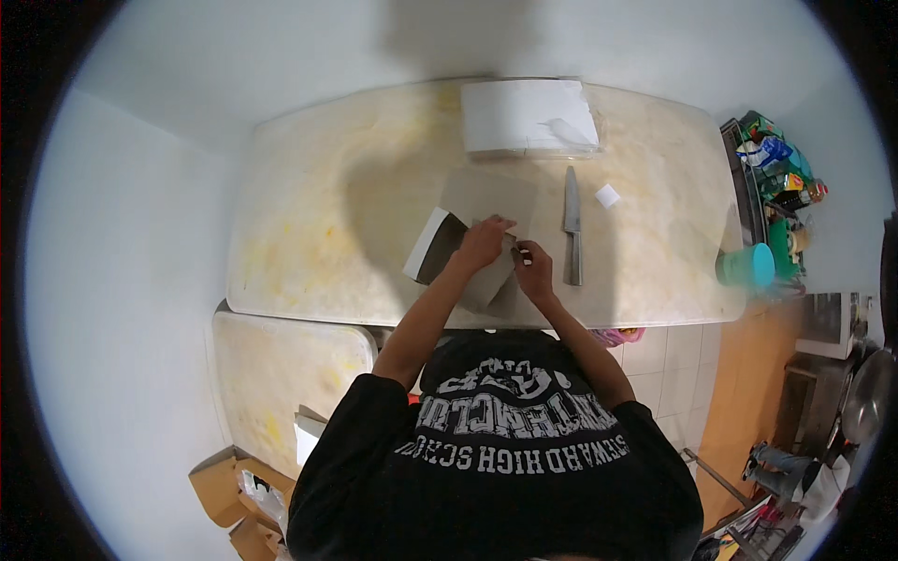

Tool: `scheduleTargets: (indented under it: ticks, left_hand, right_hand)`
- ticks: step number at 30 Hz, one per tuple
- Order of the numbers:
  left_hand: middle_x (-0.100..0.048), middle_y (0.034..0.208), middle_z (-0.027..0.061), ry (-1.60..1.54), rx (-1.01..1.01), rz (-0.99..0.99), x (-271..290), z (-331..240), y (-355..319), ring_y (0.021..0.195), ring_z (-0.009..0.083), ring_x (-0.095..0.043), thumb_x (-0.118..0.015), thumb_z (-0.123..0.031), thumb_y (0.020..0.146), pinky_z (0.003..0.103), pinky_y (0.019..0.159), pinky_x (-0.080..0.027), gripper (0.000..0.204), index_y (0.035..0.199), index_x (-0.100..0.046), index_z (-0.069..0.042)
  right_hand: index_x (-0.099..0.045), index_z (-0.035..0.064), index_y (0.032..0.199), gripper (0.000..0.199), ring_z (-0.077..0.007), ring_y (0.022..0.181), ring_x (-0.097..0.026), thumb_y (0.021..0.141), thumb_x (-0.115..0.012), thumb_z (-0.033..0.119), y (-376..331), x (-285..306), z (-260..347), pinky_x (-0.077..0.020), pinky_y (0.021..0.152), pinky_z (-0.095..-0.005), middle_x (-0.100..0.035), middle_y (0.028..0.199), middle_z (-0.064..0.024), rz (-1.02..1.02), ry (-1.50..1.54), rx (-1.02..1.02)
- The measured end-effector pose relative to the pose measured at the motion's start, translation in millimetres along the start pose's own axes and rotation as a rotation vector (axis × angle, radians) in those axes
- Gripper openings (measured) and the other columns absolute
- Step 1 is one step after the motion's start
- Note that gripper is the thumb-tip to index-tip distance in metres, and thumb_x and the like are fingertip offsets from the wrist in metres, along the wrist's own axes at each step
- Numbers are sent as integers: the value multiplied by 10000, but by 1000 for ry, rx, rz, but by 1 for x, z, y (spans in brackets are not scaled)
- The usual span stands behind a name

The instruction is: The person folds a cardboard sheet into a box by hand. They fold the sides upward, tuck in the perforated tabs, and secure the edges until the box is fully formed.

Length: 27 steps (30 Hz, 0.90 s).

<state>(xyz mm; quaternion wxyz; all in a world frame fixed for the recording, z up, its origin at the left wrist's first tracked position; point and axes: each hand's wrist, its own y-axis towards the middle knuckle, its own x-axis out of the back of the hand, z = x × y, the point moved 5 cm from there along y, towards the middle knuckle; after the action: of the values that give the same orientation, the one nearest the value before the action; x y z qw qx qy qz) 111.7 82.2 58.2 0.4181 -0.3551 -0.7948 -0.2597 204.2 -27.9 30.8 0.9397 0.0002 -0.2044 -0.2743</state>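
Observation:
A cardboard box (486, 288), grey-brown inside with a white edge at its left, lies unfolded at an angle in front of me near the table's front edge. My left hand (482, 241) is on its upper part, the fingers bent toward the right and gripping the cardboard. At the box's right edge, my right hand (533, 269) pinches a small part of the cardboard between thumb and fingers. The exact spot under the fingertips is partly hidden. To the right of my hands lies a kitchen knife (572, 224), blade pointing away from me.
A white pack in clear plastic (524, 117) lies at the table's back edge. A small white square (608, 195) is right of the knife. A turquoise cup (746, 267) stands at the right end, beside a rack of bottles and packets (781, 173). A lower table (290, 374) adjoins at left.

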Motion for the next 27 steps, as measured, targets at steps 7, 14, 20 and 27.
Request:
scheduleTargets:
  ticks: [7,14,20,27]
  left_hand:
    - [-623,999,154,-134,58,33,-4,3,-14,923,344,-620,-568,-95,832,427,824,-506,155,918,-682,-35]
    - [-610,1001,192,-286,337,-167,-9,18,-44,924,360,-607,-649,-266,875,420,826,-487,285,890,-663,18]
    - [-546,1161,207,-309,410,-238,-23,14,-58,1078,366,-553,-667,-263,859,423,920,-449,278,897,-662,12]
    - [-523,1204,190,-352,471,-263,-33,26,-66,1132,370,-524,-684,-187,826,432,958,-432,199,907,-659,-6]
  right_hand:
    - [-585,-26,1015,143,-213,750,-672,910,-597,70,-4,11,-8,-556,574,-327,-650,937,-136,-30,215,-103]
    - [-564,-15,1032,130,-181,787,-646,921,-574,52,-10,-6,-16,-549,639,-319,-626,948,-112,45,193,-64]
    - [-541,-1,1027,105,-180,884,-616,931,-544,42,-18,-17,-54,-514,786,-326,-610,993,-104,116,417,-188]
    - [-537,15,1011,117,-271,951,-649,901,-515,-21,-16,-8,-32,-506,822,-364,-644,1036,-140,232,222,-23]
